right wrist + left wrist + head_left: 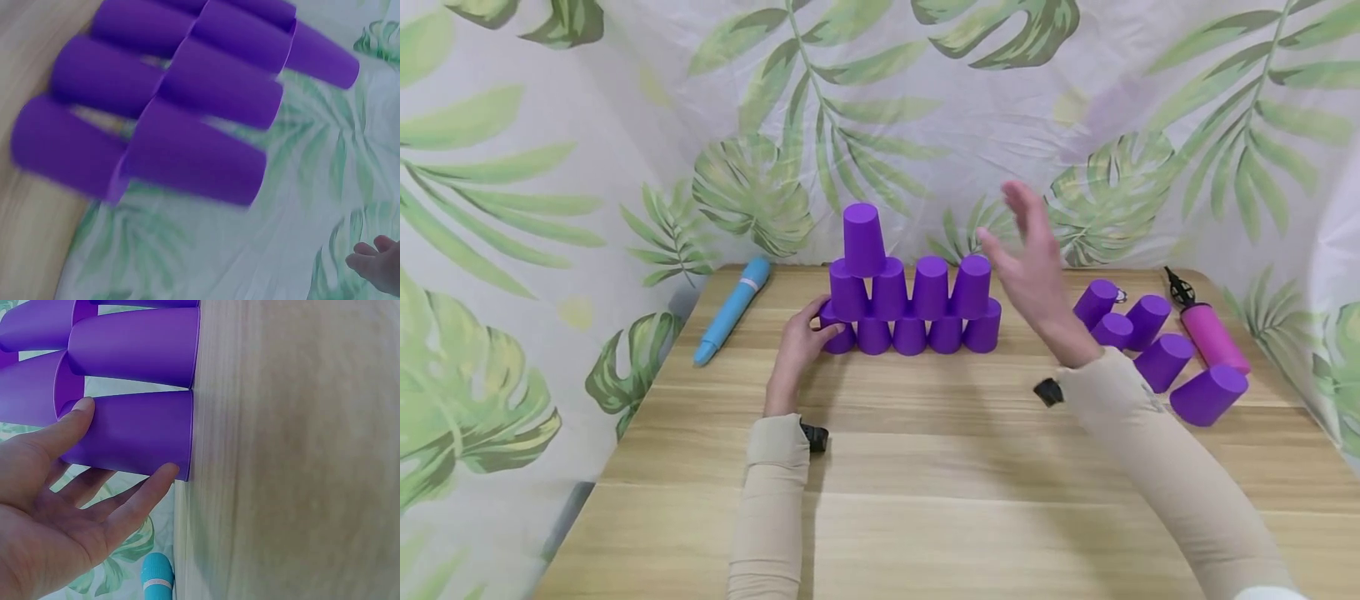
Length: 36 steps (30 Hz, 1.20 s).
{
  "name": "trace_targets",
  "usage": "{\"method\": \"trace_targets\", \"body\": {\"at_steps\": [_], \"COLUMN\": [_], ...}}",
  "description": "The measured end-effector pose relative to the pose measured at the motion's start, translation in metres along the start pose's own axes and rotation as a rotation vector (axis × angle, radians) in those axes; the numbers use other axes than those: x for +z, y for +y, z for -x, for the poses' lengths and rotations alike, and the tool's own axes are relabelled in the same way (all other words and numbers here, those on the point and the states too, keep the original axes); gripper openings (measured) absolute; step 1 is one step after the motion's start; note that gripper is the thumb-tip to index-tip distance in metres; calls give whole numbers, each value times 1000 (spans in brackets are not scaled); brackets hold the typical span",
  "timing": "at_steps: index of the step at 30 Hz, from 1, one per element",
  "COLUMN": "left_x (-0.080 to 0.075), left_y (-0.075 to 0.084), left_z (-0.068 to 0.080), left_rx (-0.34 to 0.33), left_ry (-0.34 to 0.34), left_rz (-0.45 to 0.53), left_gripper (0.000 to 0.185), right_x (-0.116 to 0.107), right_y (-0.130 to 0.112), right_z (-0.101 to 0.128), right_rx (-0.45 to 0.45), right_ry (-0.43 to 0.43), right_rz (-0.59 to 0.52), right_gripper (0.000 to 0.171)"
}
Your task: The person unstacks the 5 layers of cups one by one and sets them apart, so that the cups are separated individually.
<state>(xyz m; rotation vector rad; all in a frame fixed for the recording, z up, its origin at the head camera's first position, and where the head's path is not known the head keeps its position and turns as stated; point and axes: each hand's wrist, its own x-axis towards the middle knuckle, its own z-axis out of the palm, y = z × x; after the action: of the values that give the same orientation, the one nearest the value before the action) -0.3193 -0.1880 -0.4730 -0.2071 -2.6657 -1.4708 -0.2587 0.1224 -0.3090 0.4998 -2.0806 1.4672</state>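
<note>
Upside-down purple cups form a stepped stack on the table, with several in the bottom row, several in the second and a single top cup (864, 240) at the left. At the stack's left end, my left hand (801, 342) holds the bottom corner cup (134, 432) between thumb and fingers. The thumb lies on its near side, and some fingers are hidden behind it. My right hand (1033, 258) is raised beside the stack's right end, fingers apart and holding nothing. In the right wrist view, the second row's end cup (197, 153) shows large, away from the fingertips (365, 253).
Several loose purple cups (1163, 363) stand upside down at the table's right, partly behind my right forearm. Beside them lies a pink pump (1215, 337) with a black nozzle. A blue tube (733, 310) with a pale band lies at the left. Leaf-patterned cloth (880, 100) hangs behind the table.
</note>
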Motion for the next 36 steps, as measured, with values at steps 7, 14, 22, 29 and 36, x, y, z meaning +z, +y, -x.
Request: {"method": "trace_targets", "body": {"at_steps": [7,14,22,29,36], "left_x": [9,12,8,5,1], "left_y": [-5,-3,0,0,0], "left_z": [6,5,1,2,0], "left_rx": [-30,-9,-3,1,-3], "left_ry": [9,11,0,1,10], "left_rz": [13,41,47,36,14], "left_gripper": [60,59,58,58,58], "right_x": [61,95,112,118,122], "right_y": [7,4,8,13,15], "right_z": [-30,-44,-51,-51,-51], "right_rx": [156,322,326,317,265], "right_ry": [-286,-399,-389,-378,-335], "right_rz": [-26,128,143,126,100], "right_gripper": [69,86,79,71,62]}}
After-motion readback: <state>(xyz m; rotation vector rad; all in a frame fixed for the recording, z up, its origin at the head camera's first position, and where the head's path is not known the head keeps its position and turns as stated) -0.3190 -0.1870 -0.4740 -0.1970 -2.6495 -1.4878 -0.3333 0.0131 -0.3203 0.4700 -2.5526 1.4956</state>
